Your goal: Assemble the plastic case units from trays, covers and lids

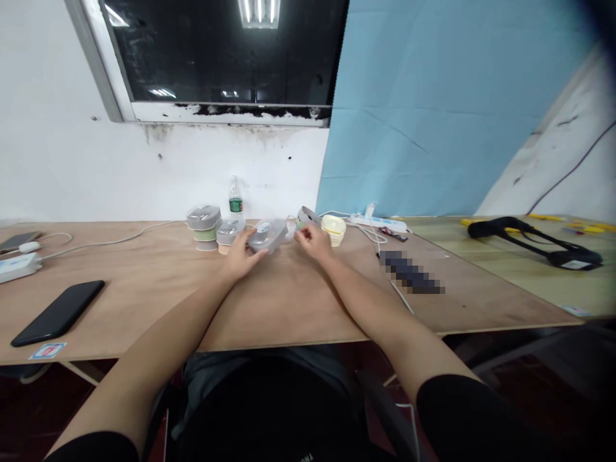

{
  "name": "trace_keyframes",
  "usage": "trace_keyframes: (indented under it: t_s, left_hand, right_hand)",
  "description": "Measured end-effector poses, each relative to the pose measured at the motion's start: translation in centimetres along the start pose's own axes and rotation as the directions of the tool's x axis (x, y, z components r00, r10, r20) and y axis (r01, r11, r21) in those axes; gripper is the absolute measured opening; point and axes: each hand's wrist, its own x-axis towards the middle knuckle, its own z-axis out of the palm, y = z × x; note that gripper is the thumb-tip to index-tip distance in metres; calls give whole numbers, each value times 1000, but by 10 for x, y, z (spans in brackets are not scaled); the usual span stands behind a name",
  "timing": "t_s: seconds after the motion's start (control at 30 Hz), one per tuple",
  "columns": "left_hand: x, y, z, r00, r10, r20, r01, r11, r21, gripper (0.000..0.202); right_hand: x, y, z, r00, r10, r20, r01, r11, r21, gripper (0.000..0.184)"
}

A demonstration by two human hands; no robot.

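My left hand (240, 255) is closed around the near left side of a transparent plastic container (270, 236), tilted above the tabletop. The fingers of my right hand (315, 242) are pinched together just right of that container; what they hold, if anything, is too small to make out. A small whitish piece (290, 232) shows between the container and those fingertips. Behind my right hand stands a grey and green container (307, 217), and a stack of pale yellow cups (333, 229) is right beside it. Left of my left hand sits a lidded container (228, 232) with a beige lower part.
Further left are stacked containers (205, 226), with a green-labelled bottle (235, 197) behind. A black phone (60, 312) lies at the left. Right are a power strip (385, 222), white cables, a pixelated dark object (411, 273) and a black framed device (534, 242).
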Motion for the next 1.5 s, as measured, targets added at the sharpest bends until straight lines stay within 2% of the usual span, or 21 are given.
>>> trace_keyframes:
  t_s: [0.07,0.1,0.17,0.27,0.37,0.47,0.53,0.63,0.77,0.93,1.13,1.3,1.5]
  left_hand:
    - [2,-3,2,997,-51,-51,47,996,-80,69]
    - [3,-4,3,995,-79,-56,71,989,-132,69]
    - [4,-8,5,990,-129,-53,113,967,-229,70]
    - [7,-13,5,977,-195,-82,164,943,-291,79]
    - [7,-14,4,972,-198,-126,162,954,-252,83]
    - [8,-11,2,973,-150,-178,112,972,-209,74]
    - [10,-9,2,966,-124,-226,74,973,-218,70]
    - [13,-10,1,951,-134,-280,52,958,-283,68]
    - [13,-14,2,953,-159,-260,63,938,-341,69]
    - [8,-14,9,977,-82,-194,33,969,-245,71]
    - [4,-7,8,973,-96,-210,77,992,-97,74]
    - [4,-8,5,979,-89,-183,80,995,-57,74]
    - [0,-3,5,999,-13,-46,13,1000,-9,74]
  right_hand:
    - [-6,-26,13,972,-168,165,154,984,90,29]
    - [-8,-38,20,952,-214,219,188,973,130,32]
    - [-13,-60,29,946,-220,238,183,968,170,34]
    - [-19,-80,37,957,-188,222,143,968,204,27]
    - [-22,-87,39,955,-189,231,124,955,269,22]
    - [-24,-88,39,966,-134,223,49,935,351,23]
    - [-24,-88,40,968,-108,225,12,921,390,24]
    - [-24,-89,40,972,-113,207,19,913,408,24]
    - [-24,-87,39,982,-144,121,93,931,353,22]
    - [-21,-83,36,982,-172,74,147,953,264,21]
    - [-13,-58,37,1000,8,-16,-5,981,194,25]
    - [0,-25,28,984,122,-132,-102,984,149,33]
    - [12,6,9,937,154,-313,-124,986,116,38]
